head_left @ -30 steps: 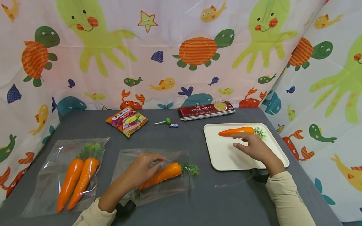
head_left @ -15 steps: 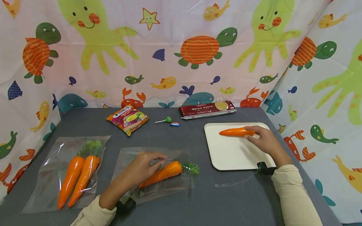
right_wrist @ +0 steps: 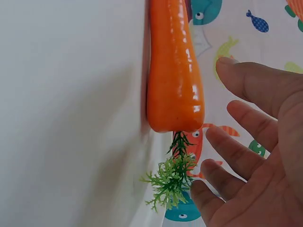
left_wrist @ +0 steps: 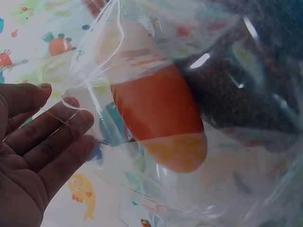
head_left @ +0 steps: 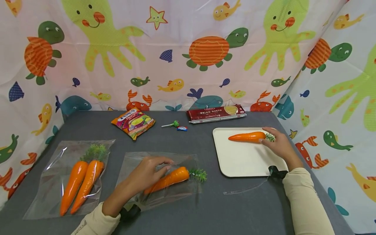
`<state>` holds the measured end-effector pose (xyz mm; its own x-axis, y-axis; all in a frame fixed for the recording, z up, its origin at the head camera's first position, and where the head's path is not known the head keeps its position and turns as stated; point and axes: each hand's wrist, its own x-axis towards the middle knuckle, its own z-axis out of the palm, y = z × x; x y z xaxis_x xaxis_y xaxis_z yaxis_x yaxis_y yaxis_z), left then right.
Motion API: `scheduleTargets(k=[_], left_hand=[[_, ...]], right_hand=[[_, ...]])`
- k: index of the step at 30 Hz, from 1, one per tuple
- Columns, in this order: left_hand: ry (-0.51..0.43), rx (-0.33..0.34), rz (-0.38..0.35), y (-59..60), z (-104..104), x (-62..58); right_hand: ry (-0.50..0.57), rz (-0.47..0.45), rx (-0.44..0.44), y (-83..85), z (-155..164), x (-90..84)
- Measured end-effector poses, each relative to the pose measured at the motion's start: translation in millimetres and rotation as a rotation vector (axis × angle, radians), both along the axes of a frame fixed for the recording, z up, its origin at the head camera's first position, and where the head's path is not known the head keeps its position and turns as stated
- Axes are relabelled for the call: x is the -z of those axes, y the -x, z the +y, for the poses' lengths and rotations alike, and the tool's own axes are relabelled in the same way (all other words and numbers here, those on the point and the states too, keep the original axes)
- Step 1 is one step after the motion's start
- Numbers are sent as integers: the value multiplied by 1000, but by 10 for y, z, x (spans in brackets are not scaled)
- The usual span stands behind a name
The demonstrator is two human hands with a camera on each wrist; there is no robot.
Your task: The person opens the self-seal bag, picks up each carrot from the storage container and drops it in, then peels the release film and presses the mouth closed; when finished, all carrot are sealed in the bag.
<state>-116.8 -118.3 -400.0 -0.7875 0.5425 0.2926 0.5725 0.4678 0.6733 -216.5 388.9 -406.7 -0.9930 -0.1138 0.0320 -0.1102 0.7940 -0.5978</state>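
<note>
An orange toy carrot (head_left: 246, 137) with a green top lies at the far side of a white tray (head_left: 243, 163). My right hand (head_left: 273, 142) hovers at its leafy end. In the right wrist view the right hand (right_wrist: 236, 142) has spread, relaxed fingers just clear of the carrot (right_wrist: 175, 71). My left hand (head_left: 163, 164) rests on a clear plastic bag (head_left: 176, 195) that holds another carrot (head_left: 168, 179), its green top poking out to the right. In the left wrist view the fingers (left_wrist: 57, 137) lie nearly straight against the film beside the carrot (left_wrist: 161, 118).
A second clear bag (head_left: 44, 195) with two carrots (head_left: 79, 182) lies at the left. Along the back of the grey table (head_left: 205, 209) are a snack packet (head_left: 133, 123), a lollipop (head_left: 171, 124), a small candy (head_left: 181, 128) and a spaghetti pack (head_left: 216, 114). Printed curtains close in three sides.
My right hand slid from the tray's middle to the carrot's leafy end, covered it briefly, and now sits just beside it. The left hand has stayed on the bag.
</note>
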Motion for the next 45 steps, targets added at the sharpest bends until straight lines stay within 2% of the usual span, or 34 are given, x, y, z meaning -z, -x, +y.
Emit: scheduleTargets(k=[16,24,33,39,45], left_hand=[[9,1,8,7,0,-37],[11,0,14,12,0,-33],[13,-9,19,14,3,-29],[20,-16,1,8,1,-34],[20,-8,1,4,1,-26]], right_hand=[[-64,-139,17,79,17,-1],[-57,-82,-44,67,3,23],[45,-132,-53,62,-46,62],[107,-108,-76,78,-93,104],[113,-88,-84,89,-149,153]])
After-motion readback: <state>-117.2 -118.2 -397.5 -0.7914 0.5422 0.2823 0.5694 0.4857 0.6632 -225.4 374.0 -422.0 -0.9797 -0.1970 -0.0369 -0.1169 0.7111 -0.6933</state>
